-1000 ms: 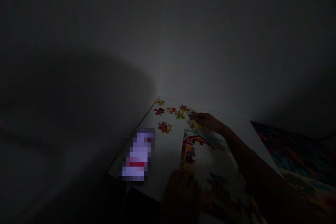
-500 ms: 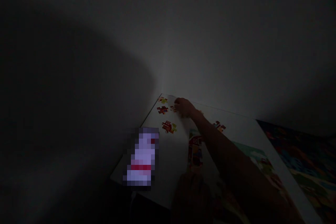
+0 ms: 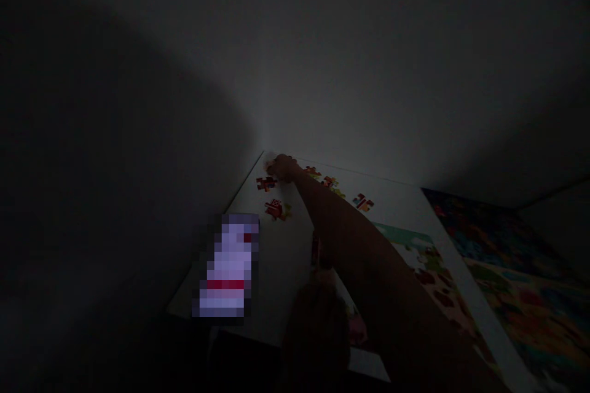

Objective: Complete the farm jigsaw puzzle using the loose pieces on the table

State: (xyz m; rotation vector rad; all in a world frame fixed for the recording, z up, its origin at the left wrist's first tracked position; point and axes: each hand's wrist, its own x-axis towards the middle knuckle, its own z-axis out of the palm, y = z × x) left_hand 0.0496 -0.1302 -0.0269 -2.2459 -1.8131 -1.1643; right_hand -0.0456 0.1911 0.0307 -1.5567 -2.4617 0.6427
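My right hand (image 3: 282, 167) reaches to the far left corner of the white table. Its fingers are closed on a puzzle piece (image 3: 268, 163), which shows only as a pale blur. Just below it lie a red puzzle piece (image 3: 266, 183) and a red barn puzzle piece (image 3: 276, 209) joined to a greenish one. Close to my body, my left hand (image 3: 317, 328) rests dark at the lower end of a joined puzzle strip (image 3: 316, 249). The right forearm covers most of that strip. Too little light falls on the left fingers to tell their grip.
More loose pieces lie along the table's back edge, among them a red-and-white puzzle piece (image 3: 364, 202). A lit phone (image 3: 225, 270), pixelated, is at the left edge. Right of my forearm are a partly joined puzzle (image 3: 436, 276) and a colourful picture sheet (image 3: 520, 295). Walls (image 3: 341, 92) stand behind.
My right hand has moved left and farther back, from the middle of the loose pieces to the one in the corner. The view has shifted, and the forearm now hides more of the joined strip.
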